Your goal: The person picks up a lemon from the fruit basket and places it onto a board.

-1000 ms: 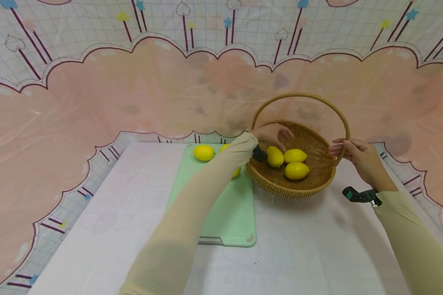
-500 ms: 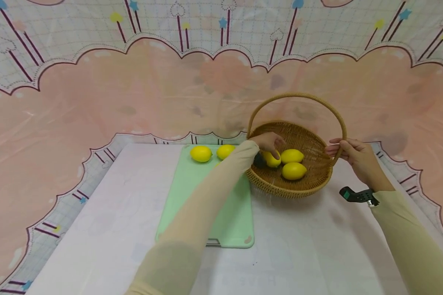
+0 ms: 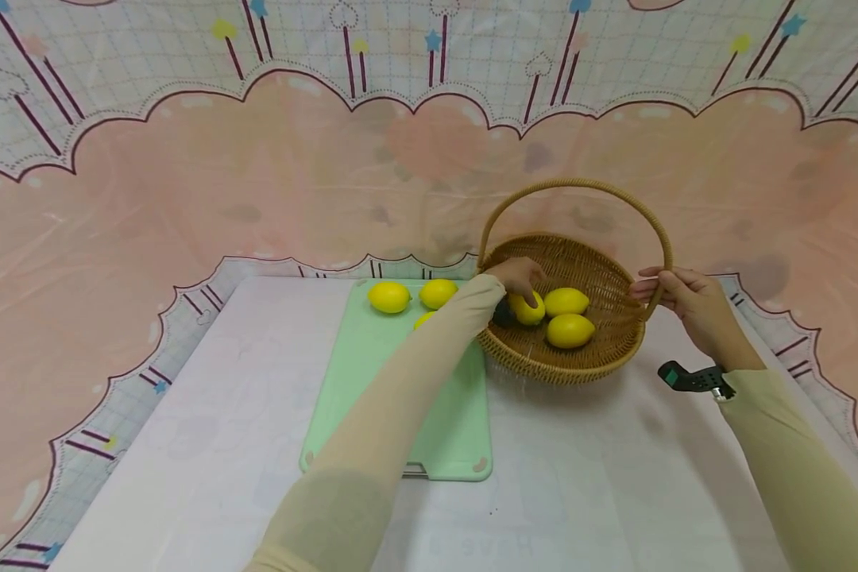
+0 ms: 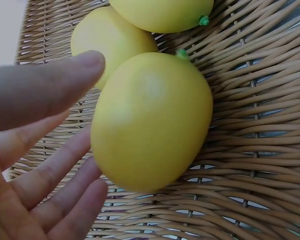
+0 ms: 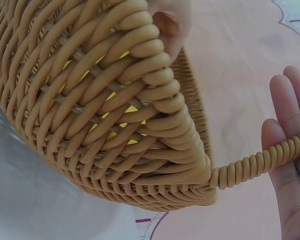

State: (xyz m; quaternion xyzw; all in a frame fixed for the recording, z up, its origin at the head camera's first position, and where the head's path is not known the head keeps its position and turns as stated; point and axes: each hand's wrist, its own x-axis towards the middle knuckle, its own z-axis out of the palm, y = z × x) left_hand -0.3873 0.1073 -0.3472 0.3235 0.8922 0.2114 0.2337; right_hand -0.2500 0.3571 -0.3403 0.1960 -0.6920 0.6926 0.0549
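Note:
A wicker basket [image 3: 615, 349] with a hoop handle [image 3: 575, 184] stands right of centre. It holds three yellow lemons. My left hand [image 3: 520, 284] reaches over the near-left rim and grips the leftmost lemon [image 3: 530, 310], which still lies on the weave. In the left wrist view that lemon [image 4: 152, 120] sits between my thumb [image 4: 50, 90] and fingers [image 4: 65, 185]. The other two lemons [image 3: 566, 302] [image 3: 570, 331] lie beside it. My right hand [image 3: 654, 287] holds the basket at the foot of its handle [image 5: 260, 162], thumb [image 5: 170, 22] on the rim.
A pale green cutting board [image 3: 400, 413] lies left of the basket with two lemons [image 3: 389, 297] [image 3: 438, 293] at its far end and a third [image 3: 423, 319] partly hidden by my left sleeve. A patterned pink cloth covers the table [image 3: 186, 445] and the backdrop.
My left hand dropped from above the leftmost lemon in the basket and its fingers closed around it. The right hand stayed on the handle's foot.

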